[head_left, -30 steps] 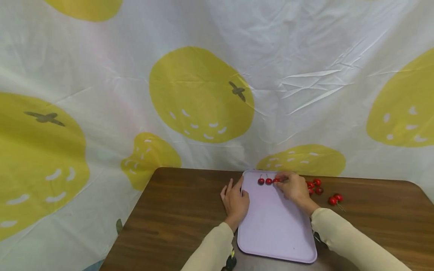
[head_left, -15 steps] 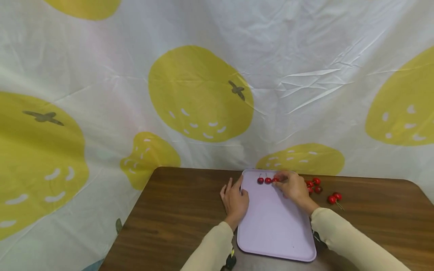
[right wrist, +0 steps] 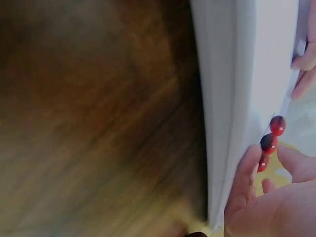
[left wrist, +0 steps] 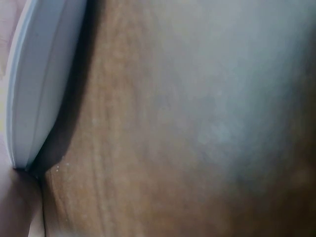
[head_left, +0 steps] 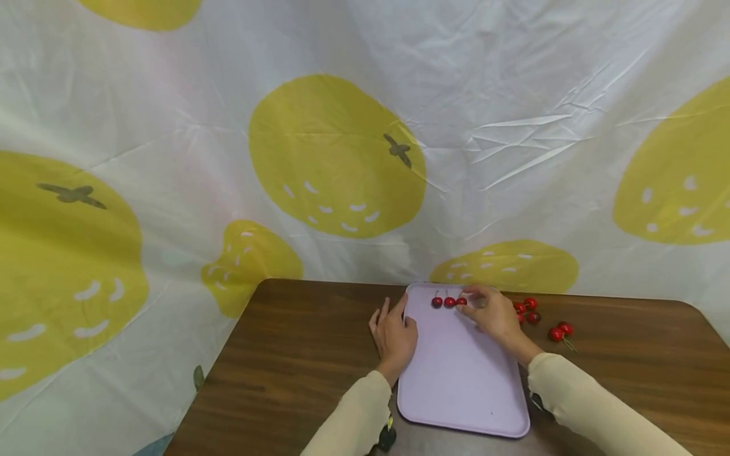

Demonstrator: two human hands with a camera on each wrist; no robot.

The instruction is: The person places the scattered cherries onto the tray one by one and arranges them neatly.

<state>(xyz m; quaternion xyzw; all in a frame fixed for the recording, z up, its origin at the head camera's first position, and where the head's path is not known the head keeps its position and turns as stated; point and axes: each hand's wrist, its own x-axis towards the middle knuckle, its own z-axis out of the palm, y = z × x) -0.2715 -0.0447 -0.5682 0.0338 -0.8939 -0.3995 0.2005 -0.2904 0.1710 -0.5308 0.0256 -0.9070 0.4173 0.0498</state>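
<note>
A pale purple tray (head_left: 462, 380) lies on the table, with a row of red cherries (head_left: 449, 303) near its far edge. My left hand (head_left: 395, 337) rests against the tray's left edge, fingers fairly straight and thumb over the rim. Around the rightmost cherry (head_left: 461, 302) in the row are the thumb and fingertips of my right hand (head_left: 495, 316). In the right wrist view the fingertips stand apart on either side of the cherries (right wrist: 269, 143), and the cherry (right wrist: 263, 164) nearest the palm is partly hidden by a finger.
Right of the tray, a cluster of cherries (head_left: 531, 310) lies on the brown wooden table (head_left: 296, 367), partly behind my right hand. A stemmed pair of cherries (head_left: 561, 332) lies farther right. A white curtain (head_left: 513, 177) with yellow fruit prints hangs behind the table.
My right fingers have spread a little, so more of the rightmost cherry and its stem shows. The right forearm has shifted slightly right. My left hand keeps its place on the tray.
</note>
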